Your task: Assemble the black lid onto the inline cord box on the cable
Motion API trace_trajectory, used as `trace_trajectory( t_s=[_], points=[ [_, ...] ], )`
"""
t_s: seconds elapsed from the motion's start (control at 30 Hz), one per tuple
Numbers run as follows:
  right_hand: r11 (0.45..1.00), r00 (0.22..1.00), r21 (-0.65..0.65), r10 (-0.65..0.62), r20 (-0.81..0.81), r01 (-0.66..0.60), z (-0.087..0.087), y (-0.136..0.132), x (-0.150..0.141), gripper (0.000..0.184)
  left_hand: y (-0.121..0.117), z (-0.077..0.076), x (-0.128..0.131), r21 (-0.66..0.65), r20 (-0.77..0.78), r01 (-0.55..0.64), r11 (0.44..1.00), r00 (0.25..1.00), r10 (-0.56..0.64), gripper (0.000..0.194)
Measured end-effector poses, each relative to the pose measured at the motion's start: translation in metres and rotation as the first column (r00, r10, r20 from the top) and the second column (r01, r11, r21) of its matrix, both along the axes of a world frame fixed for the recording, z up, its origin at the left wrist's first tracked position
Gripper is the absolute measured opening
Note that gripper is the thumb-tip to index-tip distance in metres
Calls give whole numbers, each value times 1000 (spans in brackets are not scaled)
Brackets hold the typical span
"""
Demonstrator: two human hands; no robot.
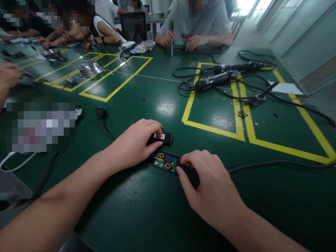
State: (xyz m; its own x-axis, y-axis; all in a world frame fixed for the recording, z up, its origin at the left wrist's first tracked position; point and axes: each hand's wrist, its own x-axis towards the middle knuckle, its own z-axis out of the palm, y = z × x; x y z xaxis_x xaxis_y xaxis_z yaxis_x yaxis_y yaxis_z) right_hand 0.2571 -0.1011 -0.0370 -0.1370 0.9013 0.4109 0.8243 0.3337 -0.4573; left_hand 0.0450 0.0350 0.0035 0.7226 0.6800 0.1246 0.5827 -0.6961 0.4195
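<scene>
In the head view a small green circuit board (165,163) with copper coils and coloured wires lies in an opened black housing on the table. My right hand (207,178) pinches the black cable end (189,169) at the housing's right side between thumb and fingers. Just behind the board, my left hand (136,141) has its fingers and thumb closed on a black housing cover (167,138) with a white label. A black power plug (100,112) lies beyond my left wrist, its cord running under that hand.
Two black electric screwdrivers (216,80) with looped cables lie at the right rear, near yellow tape markings (214,129). A metal bowl (90,68) stands at the left rear. Opposite, a person (195,28) holds a screwdriver (172,38). Other people sit at the far left.
</scene>
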Motion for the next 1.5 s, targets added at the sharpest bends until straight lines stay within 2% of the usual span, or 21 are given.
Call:
trace_trajectory(
  t_s=[0.1,0.23,0.33,0.43,0.7,0.87,1.5],
  points=[
    [1000,1000,4,19,-7,-19,0,0,0,12,-3,14,-7,35,32,40,999,999,-41,15],
    [999,999,16,41,-2,-41,2,0,0,15,-8,33,-16,-197,-106,105,975,986,-127,15],
    [998,998,27,55,15,-55,2,-2,1,15,-10,35,-17,-317,-192,93,944,968,-160,8],
    [998,998,13,54,-13,-54,1,-3,1,13,-10,33,-16,-362,-198,93,927,965,-174,3],
    [999,995,34,40,-88,-37,6,-3,2,12,-7,38,-18,-404,-112,93,910,982,-150,10],
    [999,994,-16,43,-97,-45,8,-3,2,18,-6,41,-22,-421,-121,102,901,978,-167,7],
    [999,999,10,41,-21,-40,4,-2,4,21,3,26,-24,-335,-98,132,933,980,-174,10]
  ],
)
